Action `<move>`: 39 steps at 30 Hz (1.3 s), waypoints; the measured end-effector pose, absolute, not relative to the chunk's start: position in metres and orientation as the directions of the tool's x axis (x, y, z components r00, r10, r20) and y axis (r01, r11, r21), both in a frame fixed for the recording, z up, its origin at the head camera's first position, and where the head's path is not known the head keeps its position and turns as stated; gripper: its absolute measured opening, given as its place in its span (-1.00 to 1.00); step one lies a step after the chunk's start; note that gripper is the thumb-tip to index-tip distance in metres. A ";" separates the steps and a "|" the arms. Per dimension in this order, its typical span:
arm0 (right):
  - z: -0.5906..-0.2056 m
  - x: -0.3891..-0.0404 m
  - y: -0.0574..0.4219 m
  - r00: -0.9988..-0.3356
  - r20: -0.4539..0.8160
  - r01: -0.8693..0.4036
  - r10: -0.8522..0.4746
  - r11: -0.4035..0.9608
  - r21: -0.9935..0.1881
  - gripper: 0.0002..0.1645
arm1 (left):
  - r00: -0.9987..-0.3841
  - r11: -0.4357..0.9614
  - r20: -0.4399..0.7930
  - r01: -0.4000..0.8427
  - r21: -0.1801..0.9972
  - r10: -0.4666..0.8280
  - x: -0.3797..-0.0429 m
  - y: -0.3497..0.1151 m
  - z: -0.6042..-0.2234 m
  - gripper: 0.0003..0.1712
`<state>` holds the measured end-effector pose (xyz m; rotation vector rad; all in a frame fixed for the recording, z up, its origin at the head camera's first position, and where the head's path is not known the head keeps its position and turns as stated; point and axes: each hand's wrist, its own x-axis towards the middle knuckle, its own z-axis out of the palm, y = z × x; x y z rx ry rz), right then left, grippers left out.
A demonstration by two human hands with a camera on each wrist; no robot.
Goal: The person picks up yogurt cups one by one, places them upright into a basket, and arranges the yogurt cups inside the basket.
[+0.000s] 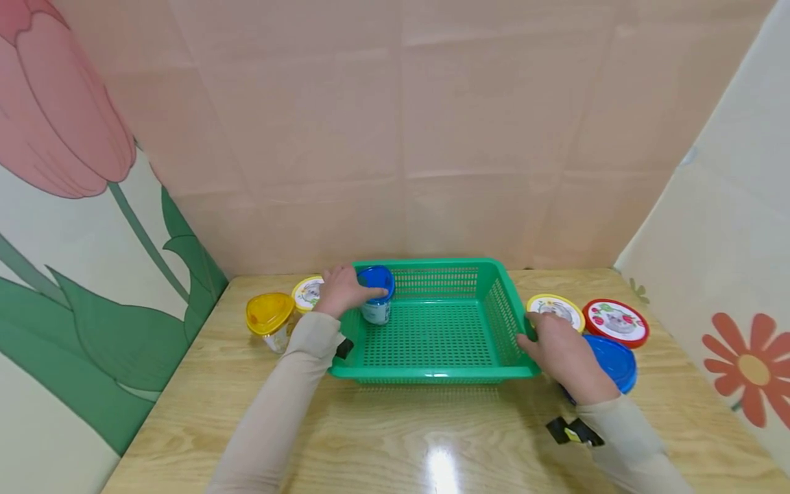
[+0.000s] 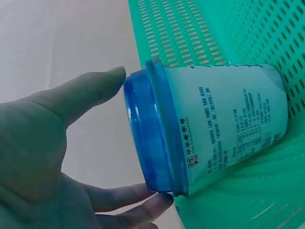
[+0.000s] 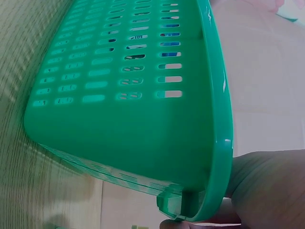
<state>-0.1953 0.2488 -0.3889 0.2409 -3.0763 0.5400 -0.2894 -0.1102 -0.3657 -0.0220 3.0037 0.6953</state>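
While the left hand (image 1: 341, 291) reaches over the basket's left rim, its thumb and fingers are spread around the blue lid of a small white cup (image 1: 376, 296), which stands upright in the far left corner of the green basket (image 1: 432, 374); the left wrist view shows the thumb (image 2: 81, 98) laid against one side of the lid and the fingertips against the other, so the hand holds the cup by its lid, with printed text on the cup's side and the slotted basket wall just behind it. Just beyond that hand, outside the basket, a yellow-rimmed lid (image 1: 306, 291) lies flat on the tabletop (image 1: 395, 439), and to the outer side of the hand a yellow-lidded cup (image 1: 270, 320) stands close by. The right hand (image 1: 558, 353) rests against the basket's right rim near its front corner; the right wrist view shows the thumb side pressed to the rim from outside with a fingertip under the edge, though I cannot tell how tightly it grips. Under and just outside this hand sits a large blue lid (image 1: 614, 360); beyond the hand lie a second yellow-rimmed lid (image 1: 555, 309) and, further out, a red-rimmed lid (image 1: 616, 321), both flat on the tabletop beside the basket.
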 end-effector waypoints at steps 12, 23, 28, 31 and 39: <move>-0.390 -0.196 0.248 -0.991 -0.008 -0.120 -0.131 0.932 -0.343 -0.30 | -0.998 0.853 -0.020 0.037 0.520 0.055 -0.276 -0.121 -0.358 -0.14; -0.391 -0.195 0.247 -0.991 0.014 -0.132 -0.135 0.933 -0.335 -0.31 | -0.999 0.817 0.034 0.036 0.576 0.020 -0.247 -0.154 -0.344 -0.33; -0.392 -0.196 0.248 -0.988 0.035 -0.153 -0.150 0.930 -0.334 -0.34 | -0.998 0.814 0.051 0.008 0.581 -0.027 -0.233 -0.181 -0.343 -0.35; -0.394 -0.196 0.249 -0.985 0.057 -0.171 -0.162 0.926 -0.336 -0.37 | -0.996 0.831 0.066 -0.007 0.556 -0.053 -0.226 -0.201 -0.345 -0.34; -0.398 -0.195 0.251 -0.980 0.098 -0.195 -0.171 0.915 -0.354 -0.46 | -0.982 0.844 0.112 -0.070 0.532 -0.152 -0.214 -0.247 -0.352 -0.27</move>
